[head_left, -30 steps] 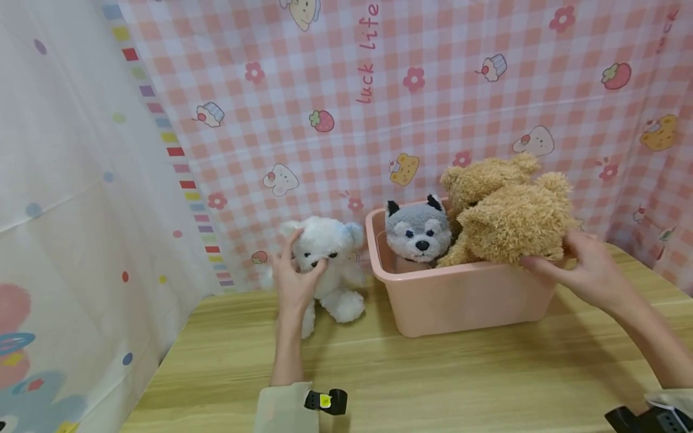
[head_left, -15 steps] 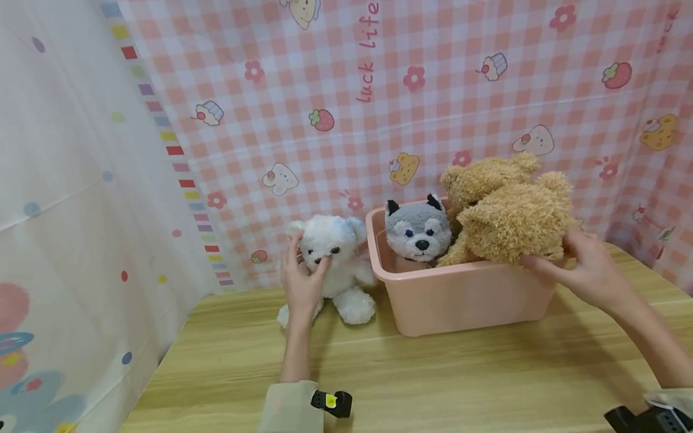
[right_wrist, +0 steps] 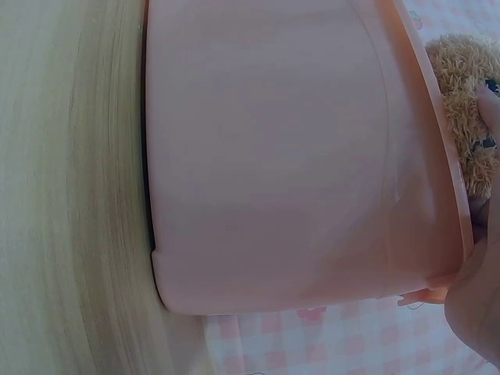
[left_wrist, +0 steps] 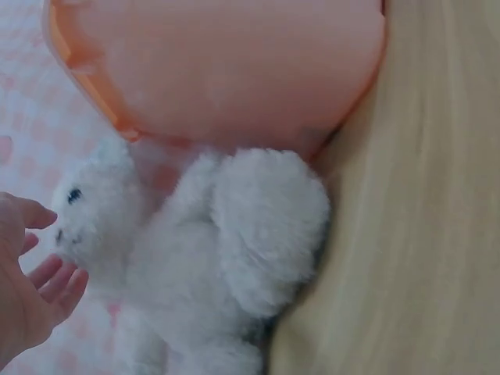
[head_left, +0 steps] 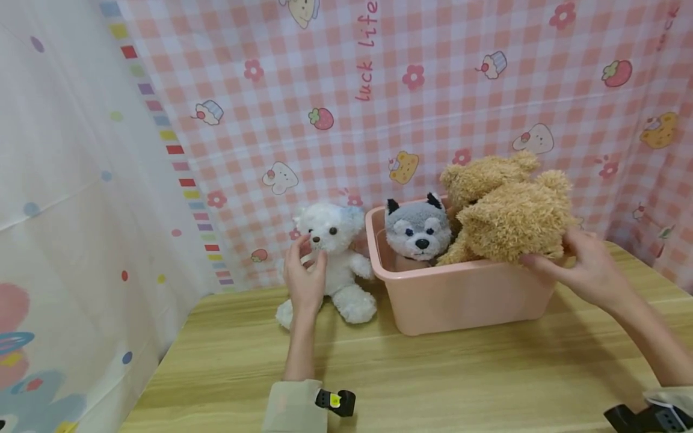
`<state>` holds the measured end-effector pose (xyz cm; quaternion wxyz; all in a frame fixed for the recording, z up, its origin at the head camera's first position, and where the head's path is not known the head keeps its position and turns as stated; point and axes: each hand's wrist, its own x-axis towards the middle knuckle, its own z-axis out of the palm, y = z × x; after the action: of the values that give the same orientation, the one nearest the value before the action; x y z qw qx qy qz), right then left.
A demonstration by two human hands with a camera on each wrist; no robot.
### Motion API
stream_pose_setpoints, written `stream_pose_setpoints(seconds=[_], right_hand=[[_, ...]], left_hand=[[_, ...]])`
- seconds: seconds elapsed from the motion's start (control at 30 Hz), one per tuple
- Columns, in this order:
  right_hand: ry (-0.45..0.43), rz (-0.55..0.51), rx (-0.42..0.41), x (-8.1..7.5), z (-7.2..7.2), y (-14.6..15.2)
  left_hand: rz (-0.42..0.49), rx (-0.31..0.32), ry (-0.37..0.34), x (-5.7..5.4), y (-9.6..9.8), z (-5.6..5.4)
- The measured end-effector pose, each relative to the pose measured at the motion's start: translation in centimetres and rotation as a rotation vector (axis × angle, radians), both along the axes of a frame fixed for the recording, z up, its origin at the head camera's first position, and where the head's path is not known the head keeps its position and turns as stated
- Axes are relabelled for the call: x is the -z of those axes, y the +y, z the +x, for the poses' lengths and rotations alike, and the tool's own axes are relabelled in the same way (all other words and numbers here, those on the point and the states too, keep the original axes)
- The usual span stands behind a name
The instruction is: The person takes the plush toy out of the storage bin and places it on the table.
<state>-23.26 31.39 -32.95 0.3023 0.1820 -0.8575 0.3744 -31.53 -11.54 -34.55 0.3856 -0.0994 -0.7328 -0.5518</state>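
Observation:
A white plush bear [head_left: 342, 270] sits upright on the wooden table, just left of a pink bin [head_left: 471, 304]. My left hand [head_left: 305, 282] is in front of its face and chest, fingers loosely bent and apart, holding nothing. In the left wrist view, the fingertips of the left hand [left_wrist: 31, 293] are close to the bear's muzzle; contact cannot be told. My right hand [head_left: 592, 270] grips a curly brown teddy bear [head_left: 520, 222] at the bin's right end. The right wrist view has the thumb on the teddy's face [right_wrist: 465, 101]; the other fingers are mostly hidden.
A grey plush husky [head_left: 419, 231] sits in the bin's left part, facing me. Behind the held teddy leans another brown plush [head_left: 476, 180]. A pink checked cloth [head_left: 325, 78] hangs behind the table [head_left: 433, 379], and a white curtain [head_left: 70, 180] at the left.
My left hand has shifted slightly right and come away from the white bear's head. The bear has moved right, nearer the bin, and now sits straighter. My right hand has stayed in place.

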Motion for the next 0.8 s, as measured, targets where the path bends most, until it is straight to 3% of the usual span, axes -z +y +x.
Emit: stream_pose_setpoints(seconds=[0.17, 0.33, 0.57, 0.8], right_hand=[[0.001, -0.001, 0.0, 0.0, 0.0, 0.0], [0.01, 0.004, -0.001, -0.1, 0.0, -0.1], [0.018, 0.007, -0.001, -0.1, 0.0, -0.1], [0.013, 0.003, 0.01, 0.1, 0.0, -0.1]], left_hand=[[-0.029, 0.05, 0.047, -1.4, 0.8, 0.7], [-0.062, 0.12, 0.034, -2.2, 1.8, 1.3], [-0.124, 0.242, 0.069, -2.7, 3.5, 1.8], [-0.177, 0.358, 0.06, -2.6, 5.5, 2.4]])
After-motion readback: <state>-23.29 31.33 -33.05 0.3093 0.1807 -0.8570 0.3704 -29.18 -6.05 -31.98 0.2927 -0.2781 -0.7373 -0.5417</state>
